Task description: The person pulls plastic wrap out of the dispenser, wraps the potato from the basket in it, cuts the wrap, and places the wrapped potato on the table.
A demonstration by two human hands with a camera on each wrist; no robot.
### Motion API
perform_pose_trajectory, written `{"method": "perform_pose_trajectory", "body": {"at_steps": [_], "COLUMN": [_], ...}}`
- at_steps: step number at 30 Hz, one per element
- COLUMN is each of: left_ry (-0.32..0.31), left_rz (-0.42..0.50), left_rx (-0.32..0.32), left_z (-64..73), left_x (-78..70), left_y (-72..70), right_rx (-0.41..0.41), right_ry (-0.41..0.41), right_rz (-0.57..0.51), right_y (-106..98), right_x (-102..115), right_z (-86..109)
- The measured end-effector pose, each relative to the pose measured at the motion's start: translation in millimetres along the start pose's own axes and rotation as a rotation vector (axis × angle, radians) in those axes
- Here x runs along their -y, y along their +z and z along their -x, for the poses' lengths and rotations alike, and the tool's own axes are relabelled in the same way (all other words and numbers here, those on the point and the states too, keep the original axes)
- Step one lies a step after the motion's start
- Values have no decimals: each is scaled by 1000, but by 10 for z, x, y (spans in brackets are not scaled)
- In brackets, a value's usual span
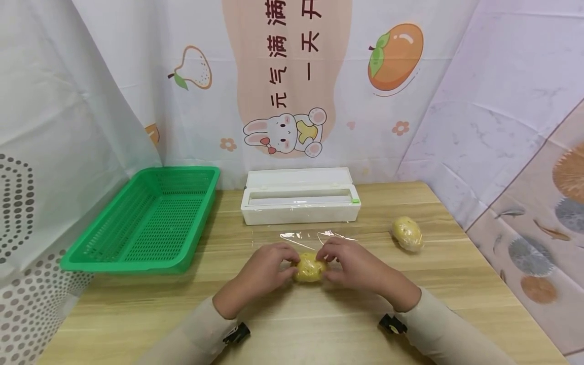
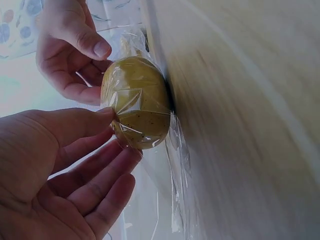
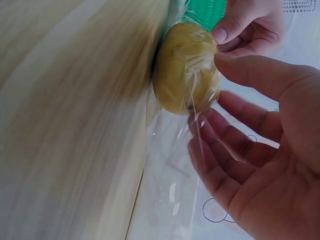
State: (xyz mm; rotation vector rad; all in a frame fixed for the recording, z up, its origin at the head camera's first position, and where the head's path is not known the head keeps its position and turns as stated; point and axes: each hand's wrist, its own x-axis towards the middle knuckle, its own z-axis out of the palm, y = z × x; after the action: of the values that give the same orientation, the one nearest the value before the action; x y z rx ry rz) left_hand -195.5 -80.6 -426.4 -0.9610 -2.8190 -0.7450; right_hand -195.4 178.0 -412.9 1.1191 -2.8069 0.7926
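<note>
A yellow potato (image 1: 308, 267) lies on the table in front of me, covered in clear cling film (image 2: 182, 190) that spreads out beyond it toward the box. At its left end my left hand (image 1: 272, 264) holds the film-covered potato between thumb and fingers. My right hand (image 1: 349, 264) grips the opposite end, thumb on the near side and fingers beyond. Creases in the film show over the potato (image 3: 185, 70) in the right wrist view. Part of each end is hidden behind fingertips.
Behind the hands stands a white cling film box (image 1: 301, 215) with its lid raised. A green plastic basket (image 1: 193, 243) sits at the left. Another film-wrapped potato (image 1: 407, 233) lies at the right on the wooden table (image 1: 456, 284). Printed curtains enclose the back and sides.
</note>
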Motion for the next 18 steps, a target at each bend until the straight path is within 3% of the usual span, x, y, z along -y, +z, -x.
{"method": "perform_pose_trajectory", "body": {"at_steps": [11,18], "left_ry": [-19,-32], "left_rz": [37,28], "left_rx": [17,37], "left_z": [0,-2], "left_x": [36,53], "left_y": [-3,14], "right_rx": [57,30], "right_ry": [75,77], "right_rz": [30,120], "right_y": [18,57], "right_x": [32,46], "right_z": [17,31]}}
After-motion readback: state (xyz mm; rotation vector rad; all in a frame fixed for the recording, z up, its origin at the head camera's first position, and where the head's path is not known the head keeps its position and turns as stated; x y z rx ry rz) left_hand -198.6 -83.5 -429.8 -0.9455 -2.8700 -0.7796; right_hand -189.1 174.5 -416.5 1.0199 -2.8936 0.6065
